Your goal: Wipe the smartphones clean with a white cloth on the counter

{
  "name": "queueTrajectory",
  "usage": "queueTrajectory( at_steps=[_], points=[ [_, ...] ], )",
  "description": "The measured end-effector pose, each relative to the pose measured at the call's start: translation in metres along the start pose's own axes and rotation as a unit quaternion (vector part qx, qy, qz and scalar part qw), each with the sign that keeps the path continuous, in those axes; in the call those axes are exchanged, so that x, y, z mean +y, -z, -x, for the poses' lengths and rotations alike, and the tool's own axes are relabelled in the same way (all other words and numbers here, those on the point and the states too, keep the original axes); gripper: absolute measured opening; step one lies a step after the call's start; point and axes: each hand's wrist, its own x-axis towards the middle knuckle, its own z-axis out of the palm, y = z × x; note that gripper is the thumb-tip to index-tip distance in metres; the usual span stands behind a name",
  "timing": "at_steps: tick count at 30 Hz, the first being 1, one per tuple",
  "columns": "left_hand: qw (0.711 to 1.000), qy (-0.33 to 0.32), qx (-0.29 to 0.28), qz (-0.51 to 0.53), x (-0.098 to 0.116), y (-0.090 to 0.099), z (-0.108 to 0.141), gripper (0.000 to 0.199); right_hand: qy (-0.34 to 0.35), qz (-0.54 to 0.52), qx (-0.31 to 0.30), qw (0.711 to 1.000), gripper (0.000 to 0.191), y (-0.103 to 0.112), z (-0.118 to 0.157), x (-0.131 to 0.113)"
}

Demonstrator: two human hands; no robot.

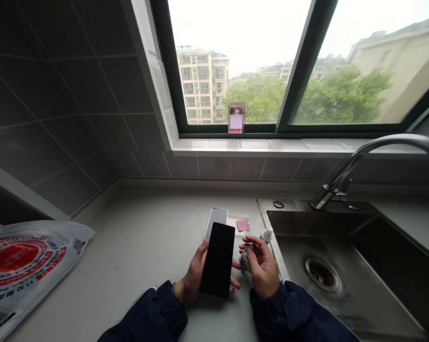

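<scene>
My left hand (194, 276) holds a black-screened phone (217, 261) over the counter, its fingers showing past the phone's right edge. Just right of it, my right hand (262, 266) pinches a small greyish cloth (245, 259) between thumb and fingers. Behind the phone, a light silver flat device (217, 217) shows, partly covered by it. A clear case (234, 221) lies beyond, with a pink piece (242, 225) on it. A small white-capped bottle (266, 235) is beside the sink edge, its lower part hidden by my right hand.
The steel sink (346, 256) with a chrome faucet (342, 168) is at the right. A white plastic bag with red print (22, 266) lies on the counter (143, 228) at the left. A window sill (264, 146) runs behind, with a small pink card (236, 118) above it.
</scene>
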Motion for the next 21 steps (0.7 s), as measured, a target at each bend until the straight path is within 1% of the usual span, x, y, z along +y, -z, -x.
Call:
queueTrajectory(
  at_steps=[4, 8, 13, 21],
  points=[
    [0.998, 0.035, -0.046, -0.025, -0.0013, 0.0008, 0.0023, 0.088, 0.026, 0.001, 0.011, 1.0, 0.023, -0.0005, 0.0006, -0.0018],
    [0.995, 0.069, -0.057, -0.047, -0.0017, 0.0002, 0.0044, 0.096, 0.058, 0.004, 0.004, 0.998, 0.016, -0.0015, -0.0001, -0.0015],
    [0.995, 0.065, -0.05, -0.055, -0.0041, 0.0033, 0.0044, 0.09, 0.084, 0.009, 0.006, 0.996, 0.012, -0.0009, -0.0027, 0.0015],
    [0.996, 0.055, -0.066, -0.038, -0.0039, 0.0082, 0.0043, 0.085, 0.066, -0.003, 0.002, 0.998, 0.019, -0.0037, 0.0005, 0.0015]
  ],
)
